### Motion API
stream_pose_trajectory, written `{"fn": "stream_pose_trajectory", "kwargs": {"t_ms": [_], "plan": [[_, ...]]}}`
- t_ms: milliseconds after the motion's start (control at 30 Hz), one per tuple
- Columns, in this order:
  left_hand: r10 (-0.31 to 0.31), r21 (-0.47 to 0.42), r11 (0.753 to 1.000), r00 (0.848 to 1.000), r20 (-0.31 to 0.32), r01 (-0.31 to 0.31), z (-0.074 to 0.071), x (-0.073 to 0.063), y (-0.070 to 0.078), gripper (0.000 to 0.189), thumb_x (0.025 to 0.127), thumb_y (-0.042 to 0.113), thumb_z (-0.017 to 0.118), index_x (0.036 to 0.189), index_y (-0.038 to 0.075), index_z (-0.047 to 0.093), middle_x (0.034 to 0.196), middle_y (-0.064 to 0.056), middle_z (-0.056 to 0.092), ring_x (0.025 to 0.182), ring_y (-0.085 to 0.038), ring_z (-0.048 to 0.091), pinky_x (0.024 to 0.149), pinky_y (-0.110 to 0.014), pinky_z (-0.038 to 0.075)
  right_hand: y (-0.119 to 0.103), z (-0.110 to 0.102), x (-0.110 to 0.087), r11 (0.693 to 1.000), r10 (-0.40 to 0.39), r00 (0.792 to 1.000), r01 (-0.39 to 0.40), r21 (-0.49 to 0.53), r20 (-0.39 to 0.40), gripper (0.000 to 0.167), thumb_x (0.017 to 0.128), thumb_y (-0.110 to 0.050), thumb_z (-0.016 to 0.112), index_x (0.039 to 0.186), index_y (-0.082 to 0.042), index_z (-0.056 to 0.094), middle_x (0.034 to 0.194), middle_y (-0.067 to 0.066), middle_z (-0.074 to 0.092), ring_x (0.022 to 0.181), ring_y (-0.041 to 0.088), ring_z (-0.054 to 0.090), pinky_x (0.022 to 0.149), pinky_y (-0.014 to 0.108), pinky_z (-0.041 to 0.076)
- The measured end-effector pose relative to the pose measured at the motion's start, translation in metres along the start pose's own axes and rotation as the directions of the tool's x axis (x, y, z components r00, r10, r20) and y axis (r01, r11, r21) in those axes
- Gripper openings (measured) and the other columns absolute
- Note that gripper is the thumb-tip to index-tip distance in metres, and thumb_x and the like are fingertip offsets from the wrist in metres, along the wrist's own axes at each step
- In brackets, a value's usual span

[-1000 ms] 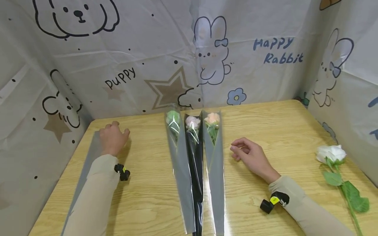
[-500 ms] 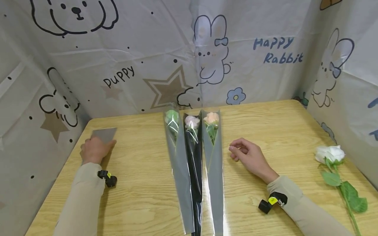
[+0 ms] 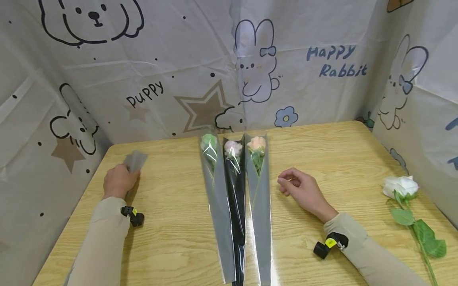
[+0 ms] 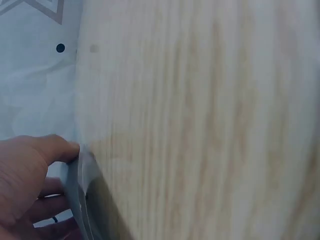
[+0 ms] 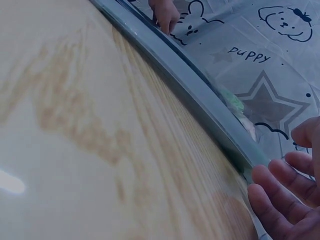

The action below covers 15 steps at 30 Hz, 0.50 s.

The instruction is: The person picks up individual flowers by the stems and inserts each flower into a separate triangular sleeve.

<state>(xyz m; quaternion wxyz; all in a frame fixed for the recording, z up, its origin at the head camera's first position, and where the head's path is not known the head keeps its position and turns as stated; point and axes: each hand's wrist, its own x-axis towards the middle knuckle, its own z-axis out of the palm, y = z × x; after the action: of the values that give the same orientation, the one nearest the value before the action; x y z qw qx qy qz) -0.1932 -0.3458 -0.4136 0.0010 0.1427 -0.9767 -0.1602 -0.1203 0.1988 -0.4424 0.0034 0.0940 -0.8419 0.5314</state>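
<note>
At the table's left side my left hand (image 3: pixel 119 180) pinches a grey flower sleeve (image 3: pixel 136 160) between thumb and fingers. Its top end sticks out beyond the hand, and the forearm covers most of the rest. The left wrist view shows the thumb on one face of the sleeve (image 4: pixel 75 195) and the fingers behind it. My right hand (image 3: pixel 303 190) rests loosely curled and holds nothing, just right of the wrapped flowers. Three sleeved flowers lie side by side mid-table: a green one (image 3: pixel 209 143), a pale pink one (image 3: pixel 233 149) in black wrap and a peach one (image 3: pixel 257 144).
An unwrapped white rose (image 3: pixel 400 186) with a leafy stem lies at the right side of the wooden table (image 3: pixel 171 222). A printed cloth (image 3: pixel 200 51) hangs along the back and both sides, close to the table's edges.
My left hand has moved from the far end of the grey sleeve toward me and to the left, and now pinches it; the sleeve's top has bunched up. My right hand stays in place.
</note>
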Motion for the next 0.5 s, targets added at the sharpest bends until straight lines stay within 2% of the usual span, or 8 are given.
{"fn": "stream_pose_trajectory", "kwargs": {"t_ms": [67, 200, 367, 500], "plan": [[0.007, -0.012, 1.0, 1.0, -0.005, -0.007, 0.0, -0.001, 0.001, 0.055, 0.103, 0.032, 0.055, 0.134, -0.013, 0.054, 0.128, -0.043, 0.059, 0.108, -0.055, 0.062, 0.081, -0.061, 0.056, 0.001, 0.0, 0.0, 1.0, -0.003, 1.0, 0.003, -0.005, 0.002, 0.027, 0.103, -0.032, 0.065, 0.116, -0.009, 0.07, 0.097, 0.013, 0.077, 0.077, 0.013, 0.073, 0.071, 0.025, 0.062], [0.067, -0.031, 0.997, 0.996, -0.051, -0.069, -0.002, -0.005, 0.007, 0.056, 0.103, 0.031, 0.052, 0.138, -0.013, 0.053, 0.127, -0.042, 0.06, 0.105, -0.055, 0.064, 0.079, -0.061, 0.057, 0.002, 0.001, 0.001, 1.0, -0.004, 1.0, 0.004, -0.017, 0.001, 0.027, 0.104, -0.034, 0.064, 0.115, -0.01, 0.07, 0.095, 0.012, 0.077, 0.077, 0.013, 0.073, 0.071, 0.025, 0.062], [0.125, -0.081, 0.988, 0.988, -0.09, -0.132, -0.004, -0.008, 0.023, 0.059, 0.103, 0.033, 0.052, 0.145, -0.009, 0.049, 0.131, -0.041, 0.06, 0.105, -0.052, 0.065, 0.077, -0.058, 0.059, 0.003, 0.001, 0.001, 0.999, 0.004, 1.0, -0.004, -0.035, -0.003, 0.026, 0.104, -0.036, 0.064, 0.114, -0.012, 0.07, 0.093, 0.01, 0.077, 0.076, 0.012, 0.073, 0.071, 0.026, 0.062], [0.162, -0.105, 0.979, 0.981, -0.108, -0.173, -0.003, -0.012, 0.036, 0.058, 0.104, 0.033, 0.053, 0.146, -0.007, 0.049, 0.135, -0.038, 0.059, 0.109, -0.049, 0.064, 0.082, -0.057, 0.056, 0.0, 0.001, 0.0, 1.0, 0.003, 1.0, -0.003, -0.028, 0.002, 0.026, 0.103, -0.035, 0.065, 0.114, -0.012, 0.07, 0.094, 0.011, 0.077, 0.076, 0.013, 0.073, 0.071, 0.026, 0.062]]}}
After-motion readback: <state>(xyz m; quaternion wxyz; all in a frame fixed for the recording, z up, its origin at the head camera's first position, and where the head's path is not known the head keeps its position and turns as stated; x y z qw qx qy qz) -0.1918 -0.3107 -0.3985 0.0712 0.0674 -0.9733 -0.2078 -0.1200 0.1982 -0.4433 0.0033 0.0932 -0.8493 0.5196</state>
